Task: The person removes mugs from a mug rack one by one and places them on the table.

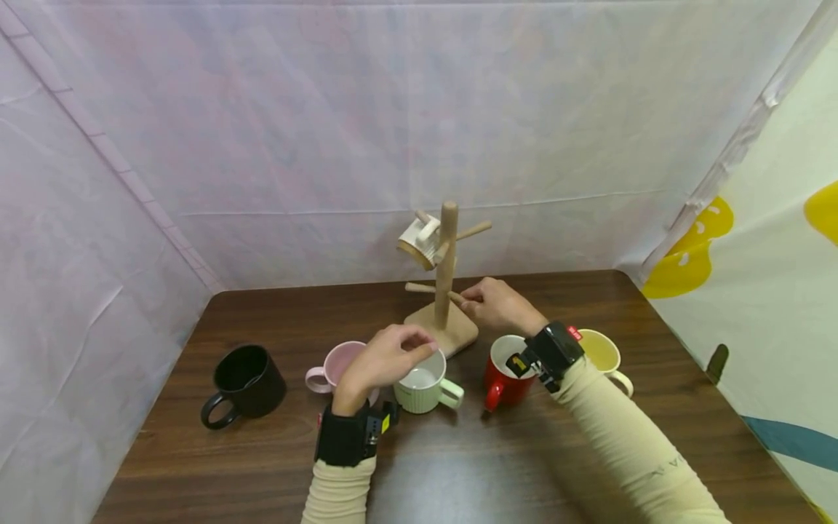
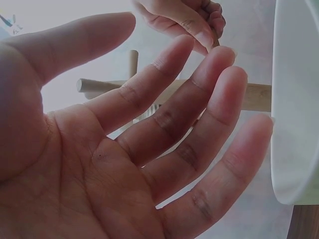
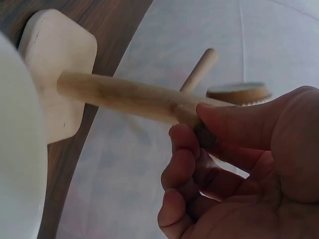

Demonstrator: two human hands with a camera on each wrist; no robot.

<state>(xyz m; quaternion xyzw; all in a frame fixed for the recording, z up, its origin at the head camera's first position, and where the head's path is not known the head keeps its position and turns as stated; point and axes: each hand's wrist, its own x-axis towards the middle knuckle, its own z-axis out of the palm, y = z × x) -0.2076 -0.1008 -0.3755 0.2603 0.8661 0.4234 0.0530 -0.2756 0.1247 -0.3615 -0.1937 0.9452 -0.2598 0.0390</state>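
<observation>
A wooden mug tree [image 1: 444,284] stands on its square base toward the back of the table. My right hand [image 1: 500,304] pinches one of its low pegs [image 3: 186,117] between thumb and fingers. On an upper peg to the left hangs a small white mug [image 1: 417,239], tilted, with a tan rim. My left hand [image 1: 389,356] is held over the light green mug [image 1: 419,397], fingers spread and gently bent, holding nothing. In the left wrist view the fingertips lie close to a pale mug wall [image 2: 295,109].
Left of the green mug is a pink mug [image 1: 340,360], partly behind my left hand, and farther left a black mug [image 1: 252,382]. A red mug [image 1: 507,382] and a yellow mug [image 1: 599,351] stand by my right forearm. White cloth [image 1: 314,131] hangs behind the table.
</observation>
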